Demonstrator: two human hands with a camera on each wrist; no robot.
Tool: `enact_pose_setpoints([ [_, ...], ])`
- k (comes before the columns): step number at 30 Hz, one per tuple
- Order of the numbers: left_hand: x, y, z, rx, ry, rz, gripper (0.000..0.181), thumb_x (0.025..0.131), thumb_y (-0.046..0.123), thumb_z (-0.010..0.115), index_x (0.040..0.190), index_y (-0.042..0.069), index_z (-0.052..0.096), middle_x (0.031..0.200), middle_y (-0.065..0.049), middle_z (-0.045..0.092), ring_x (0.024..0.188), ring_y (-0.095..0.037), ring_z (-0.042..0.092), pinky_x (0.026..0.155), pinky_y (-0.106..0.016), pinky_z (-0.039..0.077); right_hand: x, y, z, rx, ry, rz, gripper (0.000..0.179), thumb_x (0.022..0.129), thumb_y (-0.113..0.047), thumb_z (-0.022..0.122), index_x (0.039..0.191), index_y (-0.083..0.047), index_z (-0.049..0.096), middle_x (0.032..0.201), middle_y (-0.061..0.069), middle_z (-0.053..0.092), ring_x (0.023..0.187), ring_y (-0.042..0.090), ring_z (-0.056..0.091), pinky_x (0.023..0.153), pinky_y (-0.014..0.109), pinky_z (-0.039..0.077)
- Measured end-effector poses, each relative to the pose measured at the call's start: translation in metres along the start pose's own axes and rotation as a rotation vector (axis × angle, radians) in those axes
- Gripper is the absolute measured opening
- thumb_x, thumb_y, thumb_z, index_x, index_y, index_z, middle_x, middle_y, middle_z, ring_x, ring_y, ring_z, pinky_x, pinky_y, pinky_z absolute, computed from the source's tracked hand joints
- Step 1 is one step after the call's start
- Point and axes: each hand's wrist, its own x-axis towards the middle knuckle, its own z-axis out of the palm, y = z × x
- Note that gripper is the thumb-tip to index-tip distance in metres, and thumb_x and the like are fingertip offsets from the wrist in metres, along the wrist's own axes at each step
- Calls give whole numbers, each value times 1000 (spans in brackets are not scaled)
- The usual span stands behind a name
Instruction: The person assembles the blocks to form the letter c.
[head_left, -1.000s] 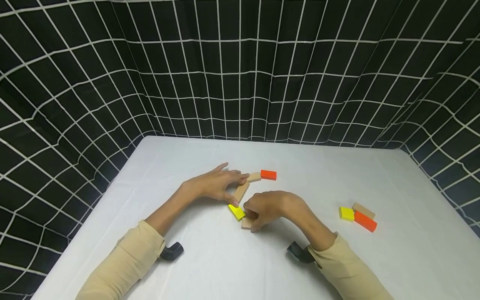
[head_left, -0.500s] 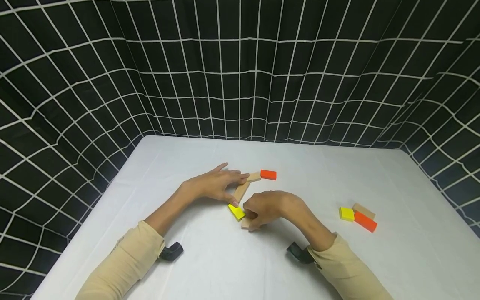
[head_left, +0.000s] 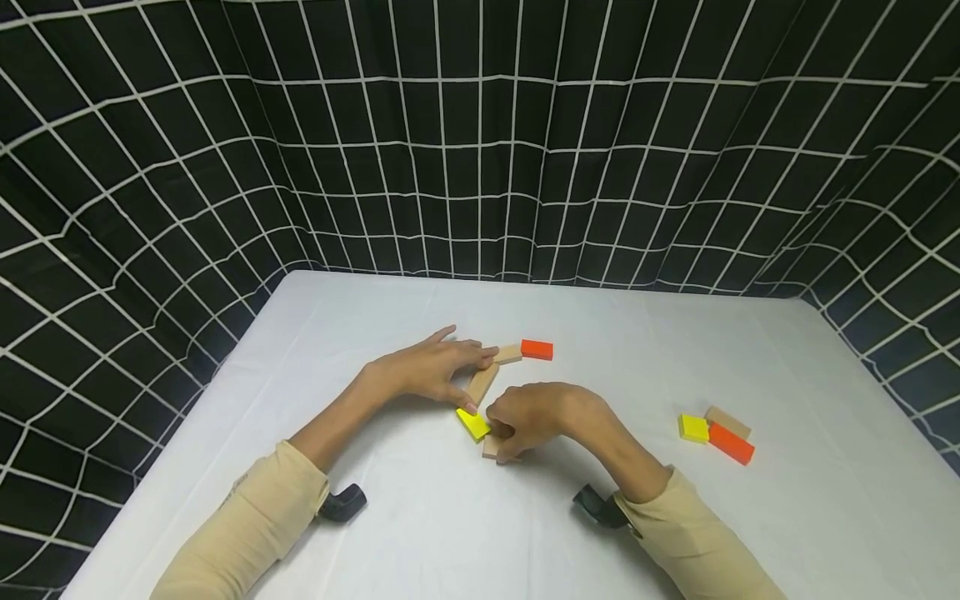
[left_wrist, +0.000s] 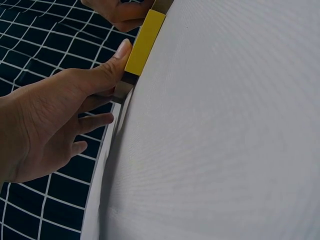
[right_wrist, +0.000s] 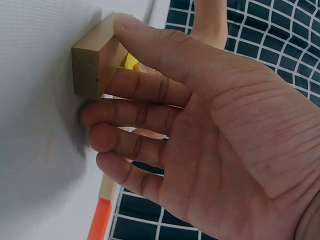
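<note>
Right grip (right_wrist: 210,120) pinches pale, sharp-edged wooden block (right_wrist: 86,71).

You've got a yellow block (head_left: 473,424) slanted at the thumb tip of your left hand (head_left: 435,369), a plain wooden block (head_left: 482,384) between that thumb and fingers, and another wooden block (head_left: 492,447) pinched in your right hand (head_left: 542,408).

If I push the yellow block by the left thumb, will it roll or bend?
The yellow block probably won't roll, because its faces are flat. It looks stiff, with straight edges. Lying low and flat, it seems unlikely to tip.
</note>
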Motion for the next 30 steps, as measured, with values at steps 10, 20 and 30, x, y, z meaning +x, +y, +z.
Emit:
enact_pose_setpoints([
  [10, 0, -1, 2, -9, -3, 5, 79, 87, 55, 79, 150, 14, 56, 167, 1, 45, 158, -22, 37, 135, -59, 8, -2, 2, -1, 4, 8, -1, 28, 90, -39, 82, 85, -22, 61, 74, -9, 59, 72, 8, 54, 70, 26, 44],
  [20, 1, -1, 0, 6, 8, 9, 81, 87, 55, 79, 153, 14, 54, 166, 3, 46, 158, -23, 37, 135, -59, 8, -15, 12, -12, 4, 48, -4, 21, 92, -31, 80, 91, -22, 61, 82, -6, 61, 75, 11, 55, 72, 29, 47],
  [30, 2, 0, 1, -7, 2, 10, 81, 87, 54, 80, 151, 12, 55, 167, 1, 45, 158, -23, 37, 135, -61, 7, -51, 44, -35, 49, 115, 53, 26, 94, -28, 77, 113, -13, 67, 89, 0, 65, 80, 13, 57, 71, 27, 50],
])
